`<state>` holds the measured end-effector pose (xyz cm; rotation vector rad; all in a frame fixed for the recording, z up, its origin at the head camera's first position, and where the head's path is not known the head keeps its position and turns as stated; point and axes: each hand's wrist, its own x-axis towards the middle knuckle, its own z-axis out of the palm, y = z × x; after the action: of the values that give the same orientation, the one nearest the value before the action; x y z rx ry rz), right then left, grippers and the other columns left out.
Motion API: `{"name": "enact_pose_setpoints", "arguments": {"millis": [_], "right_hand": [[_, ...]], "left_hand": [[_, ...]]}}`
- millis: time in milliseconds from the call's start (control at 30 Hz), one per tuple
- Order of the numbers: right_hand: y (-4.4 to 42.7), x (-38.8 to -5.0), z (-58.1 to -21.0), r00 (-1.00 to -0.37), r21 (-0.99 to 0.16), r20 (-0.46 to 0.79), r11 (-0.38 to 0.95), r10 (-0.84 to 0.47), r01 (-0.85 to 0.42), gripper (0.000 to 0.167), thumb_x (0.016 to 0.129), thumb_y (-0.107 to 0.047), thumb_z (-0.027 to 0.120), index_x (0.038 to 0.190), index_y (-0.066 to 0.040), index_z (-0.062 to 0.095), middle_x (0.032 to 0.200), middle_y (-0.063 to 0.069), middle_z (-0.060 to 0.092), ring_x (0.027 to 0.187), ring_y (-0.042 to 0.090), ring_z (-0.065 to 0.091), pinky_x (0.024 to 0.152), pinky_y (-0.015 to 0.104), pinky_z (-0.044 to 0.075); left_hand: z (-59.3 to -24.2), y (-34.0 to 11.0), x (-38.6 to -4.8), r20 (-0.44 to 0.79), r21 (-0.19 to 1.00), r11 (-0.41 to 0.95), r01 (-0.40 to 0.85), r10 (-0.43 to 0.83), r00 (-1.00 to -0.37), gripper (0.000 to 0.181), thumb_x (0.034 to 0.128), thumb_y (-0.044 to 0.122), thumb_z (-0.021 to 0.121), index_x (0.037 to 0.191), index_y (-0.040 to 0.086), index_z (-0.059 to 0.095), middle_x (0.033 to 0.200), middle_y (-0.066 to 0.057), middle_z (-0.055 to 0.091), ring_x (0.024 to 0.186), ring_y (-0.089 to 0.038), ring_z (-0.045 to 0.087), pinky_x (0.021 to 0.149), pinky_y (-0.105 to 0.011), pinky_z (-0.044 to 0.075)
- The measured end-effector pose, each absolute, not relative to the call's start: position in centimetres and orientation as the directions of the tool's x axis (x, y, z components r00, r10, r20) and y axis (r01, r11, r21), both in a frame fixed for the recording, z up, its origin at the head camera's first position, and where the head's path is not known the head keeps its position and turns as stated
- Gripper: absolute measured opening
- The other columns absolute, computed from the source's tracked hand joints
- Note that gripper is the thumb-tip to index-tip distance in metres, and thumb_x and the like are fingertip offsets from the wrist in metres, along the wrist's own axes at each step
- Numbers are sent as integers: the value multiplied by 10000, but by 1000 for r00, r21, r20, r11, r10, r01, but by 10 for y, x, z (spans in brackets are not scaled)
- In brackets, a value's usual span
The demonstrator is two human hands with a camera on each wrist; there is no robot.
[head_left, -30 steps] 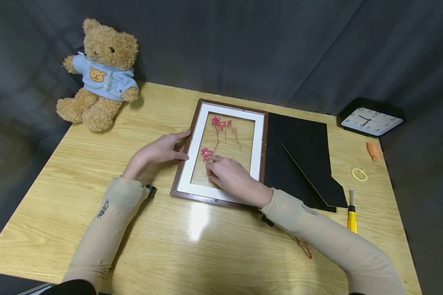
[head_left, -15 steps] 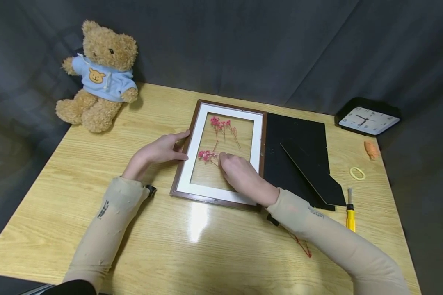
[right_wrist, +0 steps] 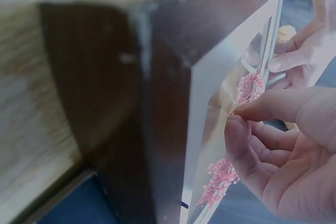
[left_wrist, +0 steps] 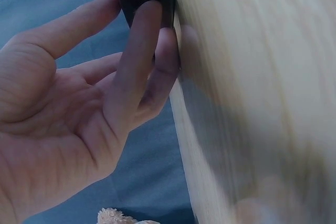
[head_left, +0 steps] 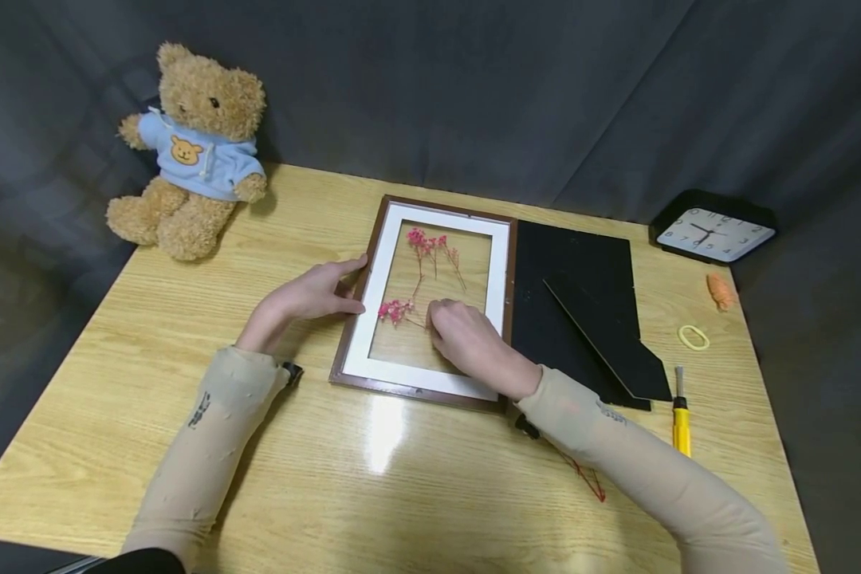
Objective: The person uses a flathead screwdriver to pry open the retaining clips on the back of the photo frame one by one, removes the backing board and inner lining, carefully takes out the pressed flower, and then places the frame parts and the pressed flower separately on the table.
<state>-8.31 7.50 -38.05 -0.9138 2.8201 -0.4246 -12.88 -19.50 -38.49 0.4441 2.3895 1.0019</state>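
A brown picture frame (head_left: 419,391) with a white mat lies on the table, several pink dried flowers within its opening. The right hand (head_left: 466,339) pinches the thin stem of a dried flower sprig (head_left: 396,309) between thumb and forefinger, low over the glass. Its pink head points left, near the mat. Above lie other dried flowers (head_left: 425,243) with their stems. The left hand (head_left: 308,292) rests against the frame's left edge. In the left wrist view its fingers (left_wrist: 144,30) touch the dark side of the frame, spread and only slightly bent.
Right of the frame lies a black backing board (head_left: 574,255) with its stand (head_left: 610,343). A yellow-handled screwdriver (head_left: 681,422), yellow band (head_left: 693,338), orange item (head_left: 721,292) and clock (head_left: 713,233) are at the right. A teddy bear (head_left: 204,159) sits back left; red stems (head_left: 590,480) lie by the right forearm.
The right hand has shifted slightly right and away from the body, its pinch now farther from the flower head. The sprig's head has swung a little left. The left hand stays put.
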Motion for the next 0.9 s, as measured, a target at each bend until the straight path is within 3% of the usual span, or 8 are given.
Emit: {"name": "enact_pose_setpoints", "arguments": {"millis": [333,433,700,900], "right_hand": [[76,-85,-383,-794,-287,-46,770,-606,-570,200,1026,36,648,829,35,678,723,98,609,620,183,562,531,331,529],[77,-85,-382,-788,-289,-55,765,-613,-575,186,1039,28,634,860,51,681,750,109,614,635,185,562,546,342,537],[86,-80,-374,-793,-338,-52,758,-607,-559,175,1044,18,650,870,7,664,782,79,615,694,176,570,608,317,546],[98,-74,-365,-799,-384,-23,743,-601,-548,222,1032,28,663,824,-41,624,735,28,563,669,157,521,584,272,483]], "left_hand": [[-386,-195,-129,-329,737,670,91,473,-818,907,988,76,768,1676,-45,189,1613,-286,438,1033,-301,620,976,-457,510],[-387,-195,-129,-329,742,665,87,474,-817,909,988,73,768,1678,-42,187,1558,-289,495,1032,-305,622,968,-457,515],[-385,-194,-129,-327,744,662,89,478,-815,907,988,68,766,1675,-47,187,1633,-285,413,1046,-303,624,965,-446,517],[-386,-195,-129,-327,746,660,85,474,-818,918,979,64,776,1676,-46,190,1521,-278,530,986,-274,621,896,-410,528]]}}
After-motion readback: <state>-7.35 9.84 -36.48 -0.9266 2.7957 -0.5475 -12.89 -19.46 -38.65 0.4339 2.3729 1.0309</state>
